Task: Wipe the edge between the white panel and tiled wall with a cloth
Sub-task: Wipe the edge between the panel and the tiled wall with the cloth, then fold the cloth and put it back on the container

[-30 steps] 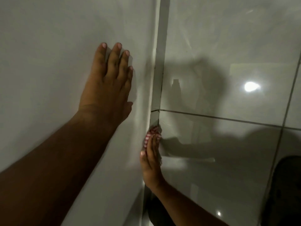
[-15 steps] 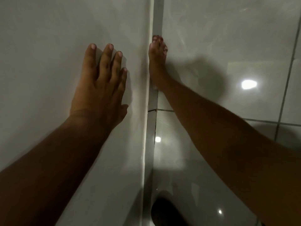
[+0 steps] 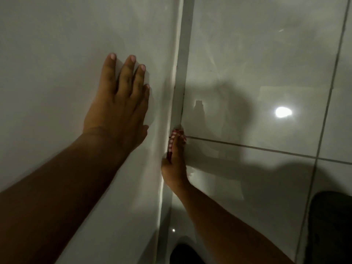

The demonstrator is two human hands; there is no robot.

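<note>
Wiping step: the right hand (image 3: 175,164) presses a red-and-white checked cloth (image 3: 172,140) into the edge (image 3: 180,77) where the white panel (image 3: 57,54) meets the tiled wall (image 3: 257,54).
Edge axis: it runs as a long, near-vertical strip, from the top of the view down past both forearms, leaning slightly leftward toward the bottom.
Cloth position: bunched under the right fingertips, touching the strip right where a horizontal grout line (image 3: 247,147) of the tiles meets it.
Direction of unwiped length: from the cloth, most of the visible strip lies straight above; a shorter stretch runs below the wrist. Dark specks show along the joint just above the cloth.
Nearer hand: the right, already on the edge; the left hand (image 3: 118,109) is beside it on the panel, apart from the strip.
Right hand pose: fingers extended upward along the strip and closed onto the cloth, palm turned toward the tile, forearm rising from the lower right.
Left hand pose: open and flat, fingers spread slightly and pointing up, holding nothing, apparently bracing against the panel.
Next move, as a judgement: a stroke along the strip's own axis, with pressure kept into the corner so the cloth does not ride out onto the glossy tile.
</note>
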